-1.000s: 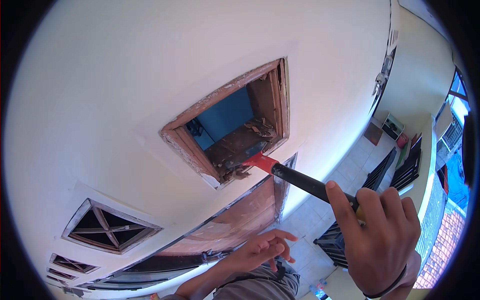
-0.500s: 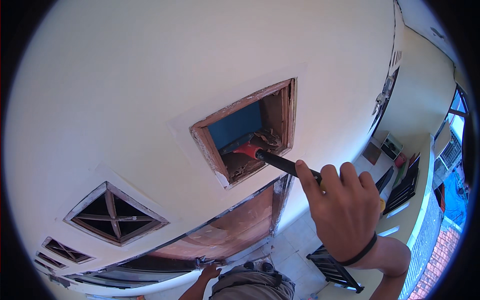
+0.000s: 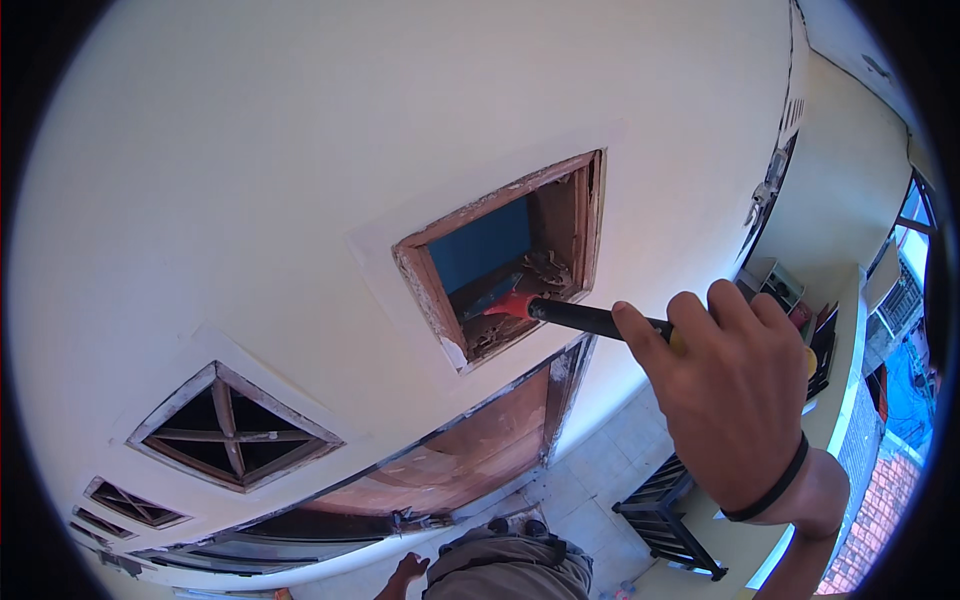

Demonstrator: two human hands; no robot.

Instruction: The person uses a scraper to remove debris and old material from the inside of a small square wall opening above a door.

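My right hand point(image 3: 735, 400) grips the black handle of a scraper tool point(image 3: 560, 312) with a red neck and a flat blade. Its blade reaches into a square opening point(image 3: 510, 260) in the white wall, lined by a worn brown wooden frame with blue showing behind. The blade rests on the frame's lower ledge among wood debris. A black band circles my right wrist. My left hand point(image 3: 408, 570) hangs low near the bottom edge, fingers loose, holding nothing, close to my grey-clad body.
A diamond-patterned wooden vent point(image 3: 230, 435) sits lower left in the wall, with more vents beyond it. A brown door top point(image 3: 470, 450) lies under the opening. Below are a tiled floor, black slatted racks point(image 3: 665, 510) and a low cream wall on the right.
My right hand rose and swung the tool handle closer to level, the blade sliding along the lower ledge. The left hand dropped from mid-frame to the bottom edge.
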